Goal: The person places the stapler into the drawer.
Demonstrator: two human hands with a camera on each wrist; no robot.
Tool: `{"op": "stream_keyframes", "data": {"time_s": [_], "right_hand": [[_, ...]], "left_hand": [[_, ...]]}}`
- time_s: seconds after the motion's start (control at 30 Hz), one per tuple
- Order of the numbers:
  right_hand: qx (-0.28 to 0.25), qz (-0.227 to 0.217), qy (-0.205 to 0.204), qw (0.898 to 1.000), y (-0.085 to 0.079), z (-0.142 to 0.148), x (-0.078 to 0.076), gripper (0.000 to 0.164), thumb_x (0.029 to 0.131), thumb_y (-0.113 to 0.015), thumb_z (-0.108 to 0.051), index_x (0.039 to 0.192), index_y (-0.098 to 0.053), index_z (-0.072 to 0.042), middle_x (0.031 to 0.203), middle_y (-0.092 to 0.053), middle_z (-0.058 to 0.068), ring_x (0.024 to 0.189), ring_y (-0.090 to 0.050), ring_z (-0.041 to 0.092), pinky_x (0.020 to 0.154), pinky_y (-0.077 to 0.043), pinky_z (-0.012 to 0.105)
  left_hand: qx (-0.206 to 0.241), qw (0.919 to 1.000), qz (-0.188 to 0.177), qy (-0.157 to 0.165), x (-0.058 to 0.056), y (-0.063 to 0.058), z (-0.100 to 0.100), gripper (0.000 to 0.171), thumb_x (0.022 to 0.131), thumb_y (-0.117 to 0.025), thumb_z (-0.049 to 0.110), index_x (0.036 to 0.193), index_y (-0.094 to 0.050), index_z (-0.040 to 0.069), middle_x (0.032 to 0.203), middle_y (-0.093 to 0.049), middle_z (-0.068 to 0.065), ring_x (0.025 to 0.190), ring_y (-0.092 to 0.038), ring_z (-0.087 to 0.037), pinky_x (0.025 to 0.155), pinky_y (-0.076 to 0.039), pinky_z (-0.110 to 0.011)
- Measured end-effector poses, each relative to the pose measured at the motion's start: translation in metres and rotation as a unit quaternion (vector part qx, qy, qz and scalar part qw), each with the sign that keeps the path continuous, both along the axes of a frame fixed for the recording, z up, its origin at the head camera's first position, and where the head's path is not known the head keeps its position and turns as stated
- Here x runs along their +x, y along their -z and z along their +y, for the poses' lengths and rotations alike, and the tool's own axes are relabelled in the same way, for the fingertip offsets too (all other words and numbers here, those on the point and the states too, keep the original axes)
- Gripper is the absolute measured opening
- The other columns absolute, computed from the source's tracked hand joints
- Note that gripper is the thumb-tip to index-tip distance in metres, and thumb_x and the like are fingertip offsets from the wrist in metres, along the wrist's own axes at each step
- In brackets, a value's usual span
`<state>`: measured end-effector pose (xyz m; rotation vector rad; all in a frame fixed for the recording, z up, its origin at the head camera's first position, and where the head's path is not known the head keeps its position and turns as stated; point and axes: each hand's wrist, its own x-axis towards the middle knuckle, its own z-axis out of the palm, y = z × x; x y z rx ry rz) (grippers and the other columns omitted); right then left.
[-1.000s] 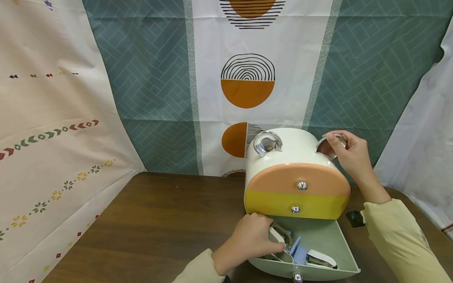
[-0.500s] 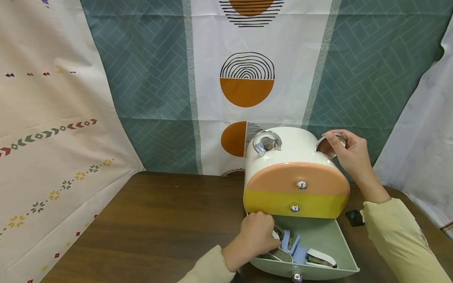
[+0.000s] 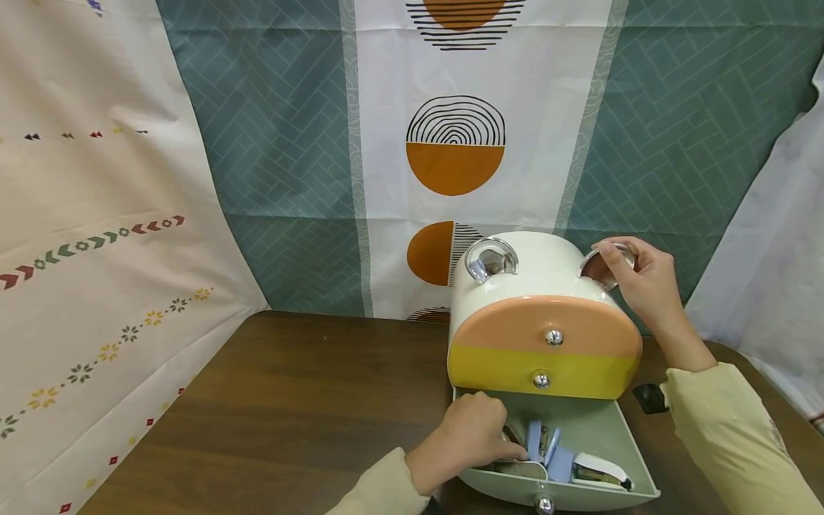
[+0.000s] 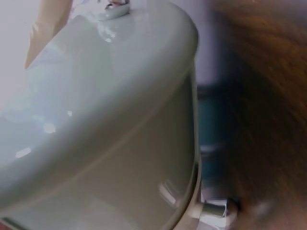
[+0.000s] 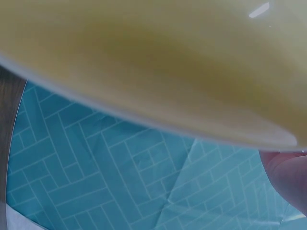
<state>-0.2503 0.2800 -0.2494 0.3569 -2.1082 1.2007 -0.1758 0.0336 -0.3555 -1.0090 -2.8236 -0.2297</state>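
Note:
A small rounded drawer cabinet (image 3: 541, 275) stands on the table, with an orange drawer front (image 3: 515, 325) above a yellow one (image 3: 496, 368). Its pale green bottom drawer (image 3: 627, 436) is pulled out. Inside lie a blue piece (image 3: 561, 465), a white-and-dark item (image 3: 601, 469) and other small things. My left hand (image 3: 466, 433) reaches over the drawer's left side, thumb beside the small things; its fingertips are hidden. My right hand (image 3: 646, 279) grips the silver ear-shaped piece (image 3: 599, 270) on the cabinet's top right. The left wrist view shows the drawer's outside (image 4: 139, 167) close up.
A second silver ear (image 3: 491, 259) sits at the cabinet's top left. The brown table (image 3: 290, 400) extends to the left. Patterned cloths (image 3: 277, 157) hang behind and at both sides. A silver knob (image 3: 544, 505) juts from the bottom drawer's front.
My left hand has shifted within the drawer, and the blue and white items near its thumb have moved. The right hand keeps its grip on the ear. The head view has shifted slightly.

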Motion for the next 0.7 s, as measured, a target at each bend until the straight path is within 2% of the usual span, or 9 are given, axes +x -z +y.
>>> {"op": "stream_keyframes", "data": {"time_s": [0.1, 0.2, 0.5, 0.63, 0.67, 0.7], "right_hand": [[-0.001, -0.003, 0.003, 1.000, -0.0002, 0.0008, 0.0002, 0.012, 0.091, -0.055, -0.018, 0.095, -0.062, -0.026, 0.066, -0.060, -0.024, 0.064, -0.054, -0.005, 0.056, -0.040, 0.009], [0.000, -0.005, 0.003, 1.000, -0.0005, 0.0015, 0.0004, 0.011, 0.091, -0.055, -0.019, 0.096, -0.063, -0.025, 0.066, -0.060, -0.024, 0.065, -0.054, -0.005, 0.057, -0.040, 0.010], [0.001, -0.008, 0.005, 1.000, -0.0004, 0.0021, 0.0005, 0.012, 0.091, -0.054, -0.020, 0.095, -0.062, -0.028, 0.066, -0.060, -0.025, 0.070, -0.054, -0.006, 0.059, -0.040, 0.009], [0.003, -0.009, 0.009, 1.000, 0.0002, 0.0022, 0.0006, 0.011, 0.091, -0.054, -0.021, 0.095, -0.062, -0.028, 0.067, -0.060, -0.027, 0.071, -0.053, -0.006, 0.059, -0.038, 0.010], [0.003, -0.009, 0.010, 1.000, 0.0003, 0.0020, 0.0009, 0.011, 0.091, -0.054, -0.021, 0.095, -0.062, -0.028, 0.067, -0.060, -0.026, 0.071, -0.053, -0.005, 0.059, -0.038, 0.011], [0.002, -0.009, 0.009, 1.000, 0.0001, 0.0018, 0.0012, 0.011, 0.091, -0.054, -0.021, 0.095, -0.062, -0.028, 0.067, -0.060, -0.026, 0.071, -0.053, -0.005, 0.059, -0.038, 0.011]], "left_hand": [[-0.006, 0.9997, -0.024, -0.003, 0.0011, 0.0000, 0.0026, 0.046, 0.068, -0.076, 0.041, 0.046, -0.044, 0.017, 0.047, -0.038, 0.010, 0.044, -0.043, -0.006, 0.037, -0.032, -0.022], [-0.013, 0.9994, -0.029, -0.014, 0.0015, 0.0010, 0.0049, 0.040, 0.068, -0.077, 0.035, 0.047, -0.049, 0.018, 0.052, -0.047, 0.009, 0.047, -0.048, -0.008, 0.037, -0.034, -0.023], [-0.020, 0.9996, -0.012, -0.013, 0.0007, 0.0015, 0.0042, 0.042, 0.069, -0.075, 0.038, 0.047, -0.045, 0.018, 0.051, -0.046, 0.008, 0.049, -0.050, -0.010, 0.037, -0.034, -0.023], [0.000, 0.9999, 0.002, 0.010, 0.0005, 0.0023, 0.0024, 0.045, 0.071, -0.074, 0.039, 0.045, -0.043, 0.017, 0.045, -0.036, 0.010, 0.043, -0.041, -0.006, 0.036, -0.029, -0.021], [0.010, 0.9998, 0.002, 0.018, 0.0006, 0.0020, 0.0018, 0.044, 0.071, -0.073, 0.038, 0.046, -0.044, 0.016, 0.044, -0.034, 0.009, 0.041, -0.037, -0.004, 0.036, -0.027, -0.020], [0.021, 0.9994, 0.007, 0.027, 0.0010, 0.0014, 0.0011, 0.039, 0.072, -0.073, 0.037, 0.048, -0.051, 0.016, 0.045, -0.038, 0.011, 0.041, -0.034, -0.002, 0.037, -0.027, -0.018]]}}
